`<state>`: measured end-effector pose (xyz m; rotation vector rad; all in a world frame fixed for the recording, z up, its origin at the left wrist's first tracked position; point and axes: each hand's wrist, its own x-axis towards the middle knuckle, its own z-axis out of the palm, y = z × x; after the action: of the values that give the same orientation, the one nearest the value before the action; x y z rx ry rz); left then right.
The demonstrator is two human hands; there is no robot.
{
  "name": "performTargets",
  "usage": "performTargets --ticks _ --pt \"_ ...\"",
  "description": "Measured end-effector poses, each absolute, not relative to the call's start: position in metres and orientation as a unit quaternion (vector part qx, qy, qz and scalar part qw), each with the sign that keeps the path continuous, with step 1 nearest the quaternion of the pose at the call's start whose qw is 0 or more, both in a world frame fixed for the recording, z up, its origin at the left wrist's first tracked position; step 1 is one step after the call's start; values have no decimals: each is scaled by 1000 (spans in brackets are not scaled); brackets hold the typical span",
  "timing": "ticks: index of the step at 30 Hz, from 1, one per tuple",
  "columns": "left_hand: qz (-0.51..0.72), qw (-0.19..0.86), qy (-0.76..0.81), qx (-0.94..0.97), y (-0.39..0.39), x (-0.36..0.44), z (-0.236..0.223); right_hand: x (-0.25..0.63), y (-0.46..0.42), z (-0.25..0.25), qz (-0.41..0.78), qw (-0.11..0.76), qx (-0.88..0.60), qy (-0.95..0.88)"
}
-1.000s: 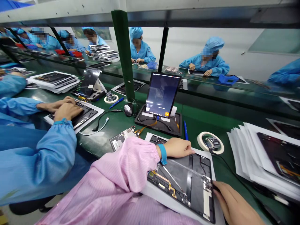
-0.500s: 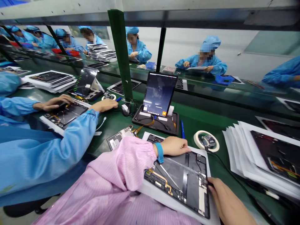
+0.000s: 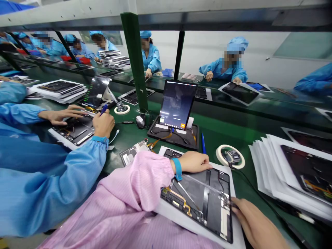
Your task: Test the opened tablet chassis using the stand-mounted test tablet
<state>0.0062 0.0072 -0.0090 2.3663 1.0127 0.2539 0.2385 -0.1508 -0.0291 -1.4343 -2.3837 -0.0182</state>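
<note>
An opened tablet [image 3: 207,199], showing its dark insides and an orange flex cable, lies on white paper in front of me. My left hand [image 3: 194,162], at the end of a pink sleeve with a blue wrist strap, lies flat on the tablet's far edge with its fingers stretched out. My right hand [image 3: 255,224] is at the tablet's right edge. Its fingertips pinch a small black plug [image 3: 233,205] against the frame. The rest of that hand runs out of view.
A test tablet [image 3: 177,103] stands upright on a black tray [image 3: 193,136], beside a blue pen [image 3: 203,142] and a tape roll [image 3: 230,156]. Stacked tablets on paper [image 3: 290,169] lie right. A co-worker's blue-sleeved hand [image 3: 103,122] holds a pen on my left. Other people work across the bench.
The co-worker's right hand drew back from the tape roll and now holds a blue pen over their tablet. A person opposite has laid out a tablet. My hands have barely moved.
</note>
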Motion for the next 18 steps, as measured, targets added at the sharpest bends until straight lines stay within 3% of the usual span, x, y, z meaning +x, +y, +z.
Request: performTargets --ticks 11,15,18 --pt "104 263 370 885 9 6 -12 245 -157 -30 30 254 -563 -786" --pt "104 265 370 884 7 6 -14 251 -162 -23 71 233 -543 -804" --pt "106 268 371 883 3 9 -11 251 -164 -13 170 187 -529 -810"
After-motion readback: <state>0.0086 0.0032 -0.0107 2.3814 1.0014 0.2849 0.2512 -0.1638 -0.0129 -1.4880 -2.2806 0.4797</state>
